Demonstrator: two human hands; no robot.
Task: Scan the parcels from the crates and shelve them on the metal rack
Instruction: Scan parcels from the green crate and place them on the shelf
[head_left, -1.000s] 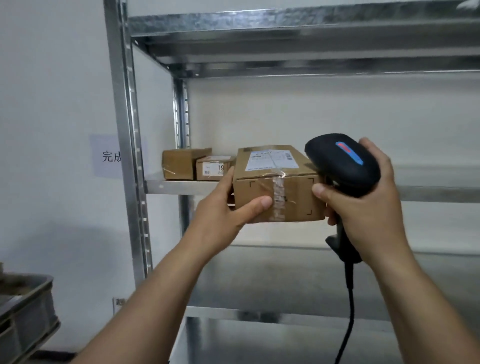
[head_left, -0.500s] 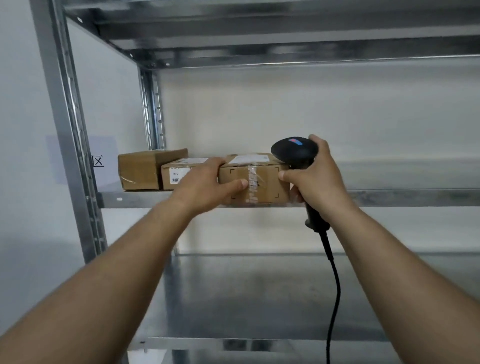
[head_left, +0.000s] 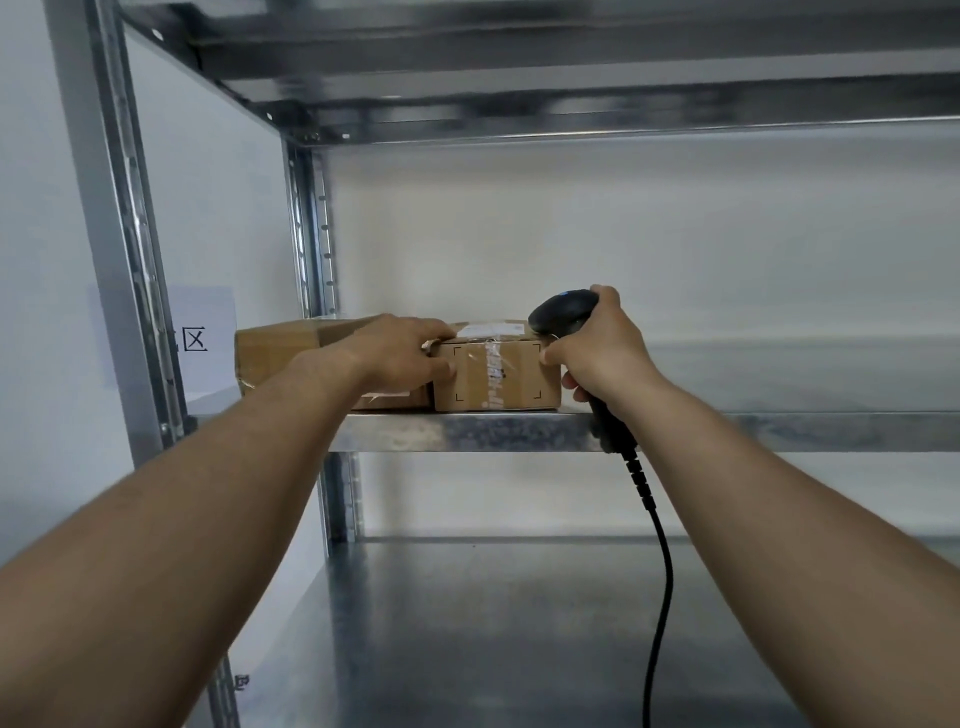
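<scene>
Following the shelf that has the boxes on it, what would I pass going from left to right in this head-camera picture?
The rack's front post → paper sign on the wall → plain cardboard box → left hand → taped parcel that it grips → black scanner, held in the right hand.

I see a brown parcel (head_left: 522, 376) (black corner marks), a black scanner (head_left: 563, 313), a mottled grey rack (head_left: 467, 432).
</scene>
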